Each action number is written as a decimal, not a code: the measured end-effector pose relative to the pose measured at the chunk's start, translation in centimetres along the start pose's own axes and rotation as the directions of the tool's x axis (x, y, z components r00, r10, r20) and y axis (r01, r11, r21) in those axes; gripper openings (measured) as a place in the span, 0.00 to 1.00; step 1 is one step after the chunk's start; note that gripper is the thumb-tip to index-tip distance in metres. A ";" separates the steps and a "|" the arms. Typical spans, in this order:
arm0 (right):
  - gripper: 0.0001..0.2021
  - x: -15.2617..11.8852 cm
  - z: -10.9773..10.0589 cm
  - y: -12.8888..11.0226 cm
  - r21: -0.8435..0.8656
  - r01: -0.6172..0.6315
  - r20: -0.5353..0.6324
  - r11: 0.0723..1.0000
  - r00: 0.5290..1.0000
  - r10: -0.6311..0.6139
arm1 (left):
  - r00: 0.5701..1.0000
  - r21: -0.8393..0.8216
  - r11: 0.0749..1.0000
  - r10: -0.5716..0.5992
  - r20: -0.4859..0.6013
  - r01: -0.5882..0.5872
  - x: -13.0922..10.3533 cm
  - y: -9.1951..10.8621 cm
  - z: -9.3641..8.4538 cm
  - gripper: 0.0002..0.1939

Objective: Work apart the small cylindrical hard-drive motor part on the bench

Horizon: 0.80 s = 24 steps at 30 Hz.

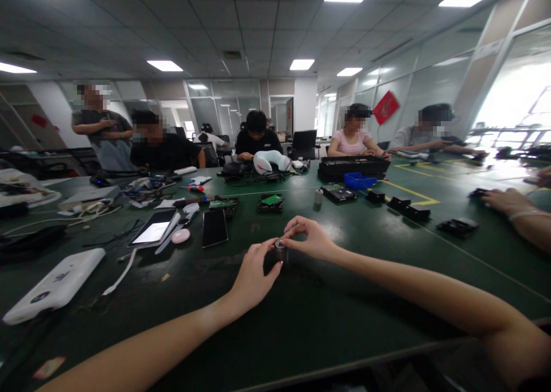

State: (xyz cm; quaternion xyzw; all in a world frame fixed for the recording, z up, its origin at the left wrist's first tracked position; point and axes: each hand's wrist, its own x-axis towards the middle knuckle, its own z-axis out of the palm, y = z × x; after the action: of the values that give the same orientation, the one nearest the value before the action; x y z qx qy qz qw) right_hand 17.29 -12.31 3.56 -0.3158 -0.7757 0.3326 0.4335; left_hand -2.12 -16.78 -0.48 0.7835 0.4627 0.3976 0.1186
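A small metal cylinder [282, 256] stands upright on the dark green table in front of me. My left hand [255, 268] is closed around its side, with the thumb at the near face and the fingers behind. Over its top, the thumb and fingers of my right hand [310, 238] are pinched together at the rim. Whatever lies between those right fingertips is too small to make out. Farther back stands a similar small silver cylinder [318, 196], beside a hard drive [339, 193].
A black phone [214, 228], a lit phone [155, 229], a pink round object [180, 236] and a white power bank [55, 286] lie to the left. Circuit boards [271, 201] and a blue tray [359, 181] are farther back. Black parts [408, 209] lie right, near another person's hand [508, 201].
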 end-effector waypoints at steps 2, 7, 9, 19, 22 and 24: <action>0.15 0.0 -0.1 0.0 -0.017 0.012 0.007 1.000 1.000 -0.012 | 1.000 0.002 1.000 -0.010 0.006 0.010 0.0 0.1 0.0 0.24; 0.14 0.0 -0.6 -0.5 -0.093 0.059 -0.012 0.994 0.998 -0.060 | 1.000 -0.002 1.000 -0.007 0.009 0.007 0.0 0.2 -0.1 0.24; 0.14 0.0 -0.9 -0.6 -0.113 0.056 -0.011 0.992 0.998 -0.057 | 1.000 -0.006 1.000 -0.005 0.011 0.005 0.0 0.2 -0.1 0.24; 0.16 0.1 -1.0 0.0 -0.082 0.010 -0.012 0.997 1.000 -0.011 | 0.999 -0.012 1.000 -0.016 0.028 0.016 0.0 0.1 -0.1 0.24; 0.17 0.1 -0.9 -0.1 -0.064 -0.008 -0.024 0.998 1.000 0.006 | 1.000 -0.014 1.000 -0.014 0.027 0.015 0.0 0.2 -0.1 0.24; 0.18 0.1 -0.9 -0.1 -0.061 -0.013 -0.029 0.998 1.000 0.011 | 1.000 -0.010 1.000 -0.014 0.025 0.014 0.0 0.2 -0.1 0.24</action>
State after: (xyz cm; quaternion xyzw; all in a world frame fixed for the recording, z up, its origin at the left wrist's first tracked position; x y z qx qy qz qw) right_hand 17.97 -12.08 4.08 -0.3384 -0.7775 0.3067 0.4324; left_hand -2.05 -16.93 -0.33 0.7844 0.4647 0.3894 0.1313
